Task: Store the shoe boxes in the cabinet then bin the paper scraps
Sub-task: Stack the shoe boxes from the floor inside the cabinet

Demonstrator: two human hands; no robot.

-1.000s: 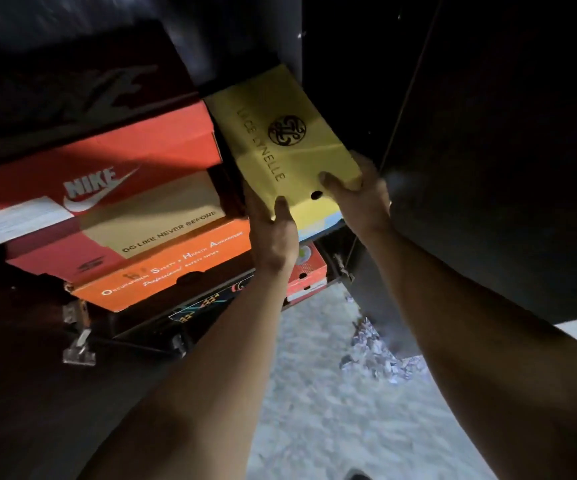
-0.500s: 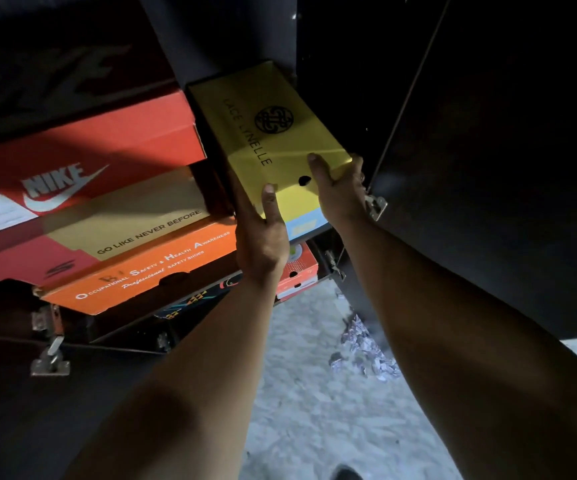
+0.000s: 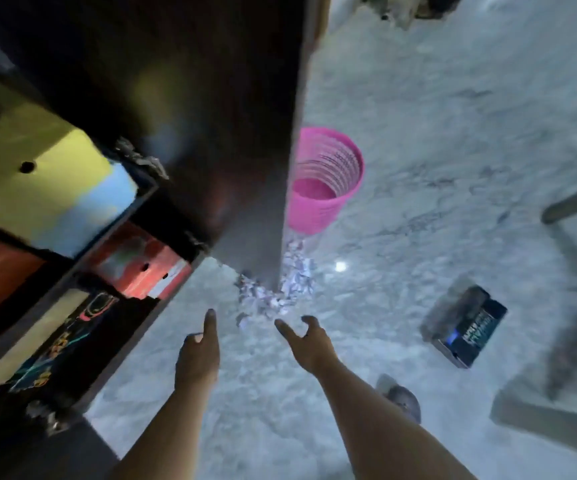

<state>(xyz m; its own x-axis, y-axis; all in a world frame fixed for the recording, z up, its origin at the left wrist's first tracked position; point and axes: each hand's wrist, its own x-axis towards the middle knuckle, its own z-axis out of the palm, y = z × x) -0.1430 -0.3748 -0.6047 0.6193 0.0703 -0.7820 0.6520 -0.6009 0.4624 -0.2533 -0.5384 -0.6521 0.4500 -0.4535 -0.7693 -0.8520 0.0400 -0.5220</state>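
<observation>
The yellow shoe box (image 3: 38,174) rests on an upper shelf of the dark cabinet (image 3: 176,98) at the left, with red and dark boxes (image 3: 148,268) on the shelves below it. A heap of white paper scraps (image 3: 280,292) lies on the marble floor by the foot of the open cabinet door. Behind the scraps stands a pink ribbed bin (image 3: 325,181). My left hand (image 3: 199,348) and my right hand (image 3: 306,341) hang empty above the floor, fingers spread, just short of the scraps. The picture is blurred by head motion.
A dark box (image 3: 463,327) lies on the floor at the right. The cabinet door (image 3: 256,202) stands open between the shelves and the bin. A grey frame or furniture leg (image 3: 557,420) is at the far right, and my foot (image 3: 401,396) is beside my right arm.
Both hands have let go of the yellow box, which stays on the shelf, and dropped toward the floor. My view has swung down and right, bringing the bin and scraps into sight.
</observation>
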